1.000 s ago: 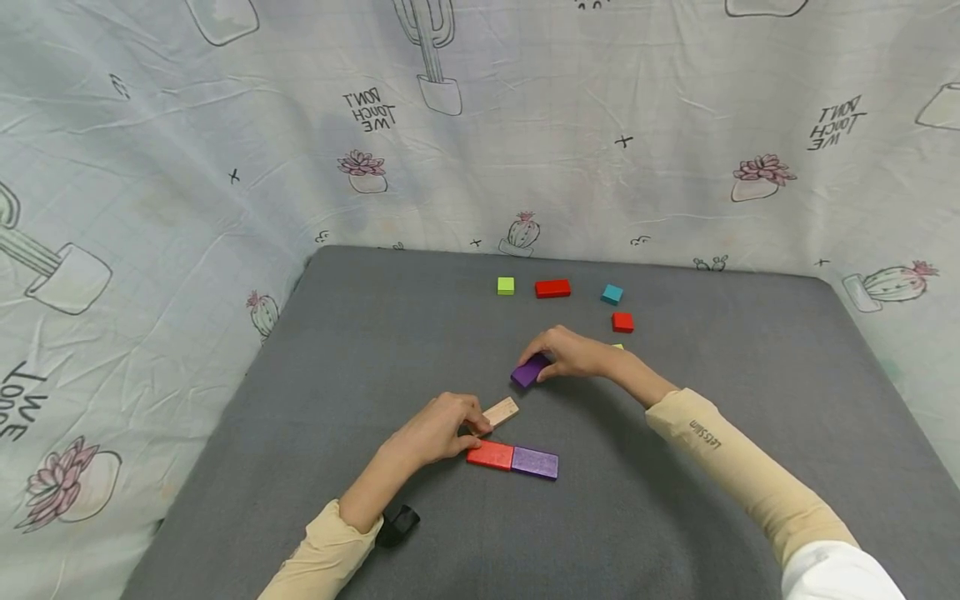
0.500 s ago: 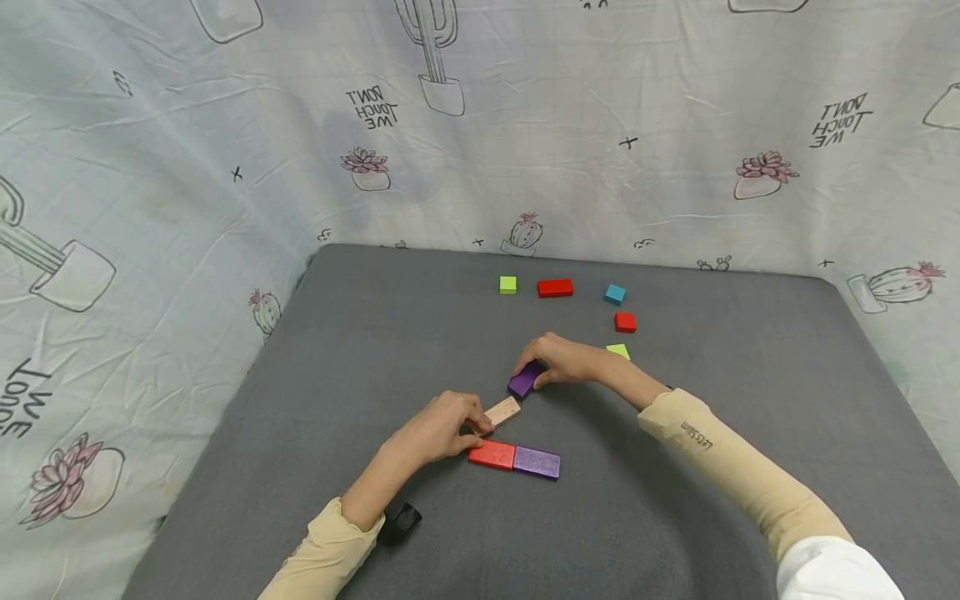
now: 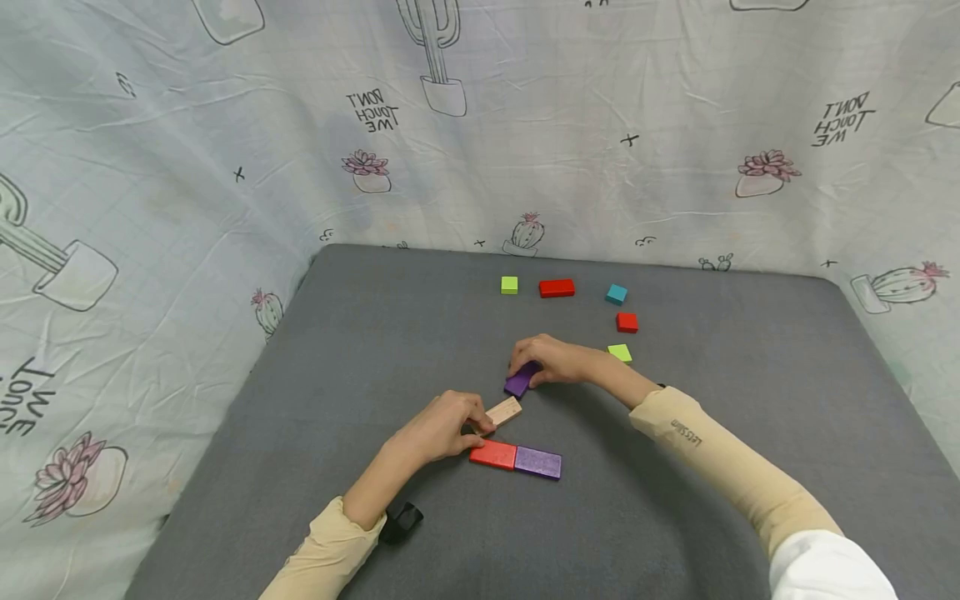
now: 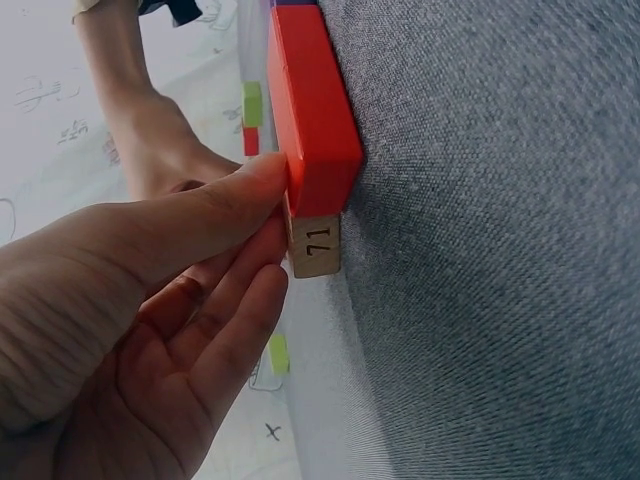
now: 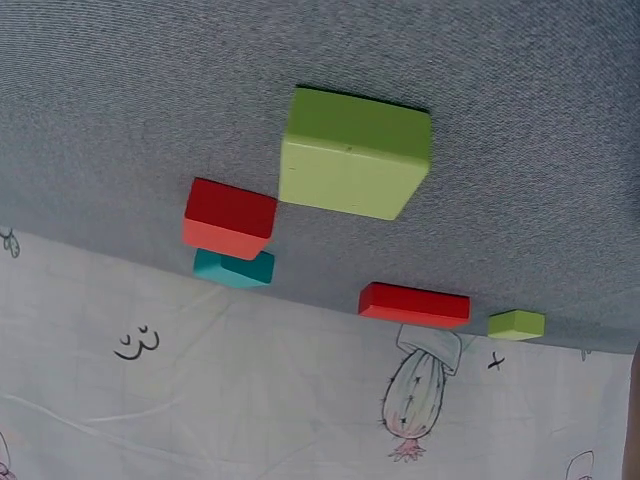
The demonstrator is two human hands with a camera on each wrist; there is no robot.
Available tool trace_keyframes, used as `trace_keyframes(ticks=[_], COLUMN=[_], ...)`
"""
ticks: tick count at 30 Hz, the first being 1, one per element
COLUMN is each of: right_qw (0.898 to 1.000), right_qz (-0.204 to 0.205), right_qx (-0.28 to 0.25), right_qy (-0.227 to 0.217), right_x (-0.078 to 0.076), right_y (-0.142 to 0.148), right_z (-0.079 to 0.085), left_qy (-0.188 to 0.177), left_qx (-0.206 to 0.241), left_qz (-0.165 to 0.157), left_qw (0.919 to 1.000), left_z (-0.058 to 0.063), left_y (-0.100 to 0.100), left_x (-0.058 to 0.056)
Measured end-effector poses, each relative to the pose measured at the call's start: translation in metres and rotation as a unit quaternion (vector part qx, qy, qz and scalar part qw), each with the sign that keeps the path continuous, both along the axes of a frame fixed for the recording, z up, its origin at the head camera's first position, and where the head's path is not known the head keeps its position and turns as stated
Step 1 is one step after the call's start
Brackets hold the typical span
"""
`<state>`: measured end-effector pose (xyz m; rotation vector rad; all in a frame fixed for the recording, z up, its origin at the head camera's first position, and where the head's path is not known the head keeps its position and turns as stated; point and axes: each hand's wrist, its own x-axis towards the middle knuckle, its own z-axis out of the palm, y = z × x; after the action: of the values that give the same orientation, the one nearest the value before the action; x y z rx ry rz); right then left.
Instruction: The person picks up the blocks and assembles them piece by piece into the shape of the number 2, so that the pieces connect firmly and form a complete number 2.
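My left hand [image 3: 441,427] touches two blocks: its thumb is at the left end of the red block [image 3: 492,453], its fingertips over the near end of the bare wooden block [image 3: 504,412]. That wooden block lies slanted behind the red one, and its end reads 71 in the left wrist view. A purple block [image 3: 538,462] lies end to end with the red block, to its right. My right hand [image 3: 553,360] pinches a darker purple block [image 3: 519,380] between thumb and fingers, close beyond the wooden block's far end. The right wrist view barely shows that hand.
Beyond my right hand lie a near green block [image 3: 619,353], a small red block [image 3: 627,322], a blue block [image 3: 616,294], a long red block [image 3: 557,288] and a far green block [image 3: 509,285]. A black object [image 3: 402,522] sits by my left wrist. A printed curtain stands behind.
My right hand has moved slightly left and nearer with the darker purple block, bringing it closer to the wooden block. The near green block shows more fully. My left hand stays in place.
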<state>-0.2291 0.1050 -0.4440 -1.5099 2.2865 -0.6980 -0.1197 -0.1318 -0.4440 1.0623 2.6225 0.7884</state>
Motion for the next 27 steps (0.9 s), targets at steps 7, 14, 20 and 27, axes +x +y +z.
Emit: trace_keyframes(ticks=[7, 14, 20, 27], right_qw=[1.000, 1.000, 1.000, 0.999], right_qz=[0.006, 0.003, 0.000, -0.021], right_qx=[0.006, 0.006, 0.012, 0.024], right_qy=[0.014, 0.019, 0.021, 0.014], right_x=[0.0021, 0.0016, 0.0002, -0.0011], right_y=[-0.0044, -0.0050, -0.0047, -0.0018], right_z=[0.0013, 0.0001, -0.0006, 0.0019], left_qy=[-0.006, -0.010, -0.014, -0.014], left_qx=[0.007, 0.006, 0.004, 0.003], left_qz=[0.002, 0.004, 0.005, 0.004], left_qw=[1.0000, 0.9999, 0.9999, 0.9999], left_z=[0.0011, 0.0031, 0.0037, 0.0039], left_y=[0.0005, 0.0009, 0.0013, 0.0014], left_x=[0.0006, 0.0013, 0.0011, 0.0005])
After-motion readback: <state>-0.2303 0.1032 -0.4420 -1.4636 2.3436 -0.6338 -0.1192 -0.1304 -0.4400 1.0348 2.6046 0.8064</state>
